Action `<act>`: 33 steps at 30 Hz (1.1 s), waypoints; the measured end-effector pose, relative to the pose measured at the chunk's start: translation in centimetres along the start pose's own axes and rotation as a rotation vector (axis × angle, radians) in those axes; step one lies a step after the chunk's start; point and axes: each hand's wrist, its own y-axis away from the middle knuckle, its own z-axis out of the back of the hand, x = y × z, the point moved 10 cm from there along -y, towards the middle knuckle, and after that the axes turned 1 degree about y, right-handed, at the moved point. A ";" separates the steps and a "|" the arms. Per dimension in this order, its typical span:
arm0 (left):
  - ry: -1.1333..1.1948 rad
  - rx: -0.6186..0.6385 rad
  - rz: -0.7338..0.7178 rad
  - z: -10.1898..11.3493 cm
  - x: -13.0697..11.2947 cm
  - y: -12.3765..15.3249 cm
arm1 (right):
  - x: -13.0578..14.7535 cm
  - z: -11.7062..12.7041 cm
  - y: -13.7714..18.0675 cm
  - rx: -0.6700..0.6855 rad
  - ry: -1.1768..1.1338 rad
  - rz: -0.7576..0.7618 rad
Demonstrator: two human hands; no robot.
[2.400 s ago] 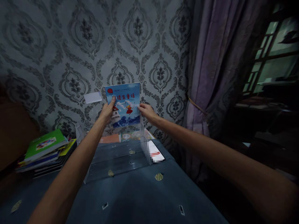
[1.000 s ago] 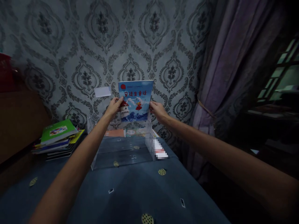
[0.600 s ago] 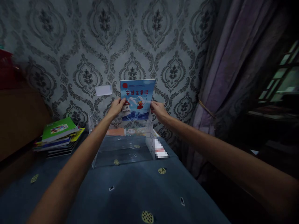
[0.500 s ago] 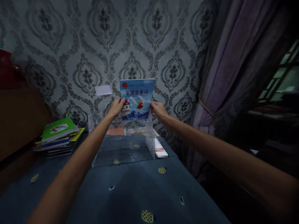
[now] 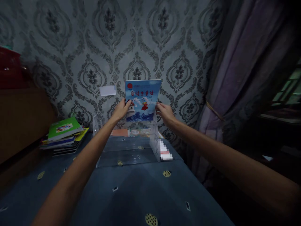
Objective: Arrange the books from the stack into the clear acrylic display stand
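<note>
A blue picture book (image 5: pixel 142 89) with red Chinese characters and a figure in red on its cover is upright in front of the wall. My left hand (image 5: pixel 121 110) is closed on the book's left edge, thumb across the cover. At its right edge, the fingers of my right hand (image 5: pixel 166 113) are pinched against the book. Below it on the table is a clear, stepped acrylic rack (image 5: pixel 128 157). The book's lower edge is at the rack's back, but whether it rests there I cannot tell.
A stack of books (image 5: pixel 64 128) with a green one on top lies at the left, beside a brown box (image 5: pixel 23 116). A blurred-out white item (image 5: pixel 165 152) lies right of the rack. A tied purple curtain (image 5: pixel 216 100) hangs at the right, past the table's edge (image 5: pixel 207 191).
The whole view has shifted slightly, so everything sits further right. Both hands remain at the book's sides, and the book stays at nearly the same place above the rack.
</note>
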 end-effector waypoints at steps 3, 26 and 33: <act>-0.086 -0.014 -0.032 1.2 -0.6 2.0 | -0.6 0.9 1.6 -0.078 -0.040 -0.041; -1.256 0.124 0.497 25.8 20.6 16.6 | -8.3 -7.3 31.2 0.371 0.050 -0.243; -1.316 0.224 0.502 26.0 20.5 16.9 | -8.3 -7.1 31.2 0.357 0.016 -0.286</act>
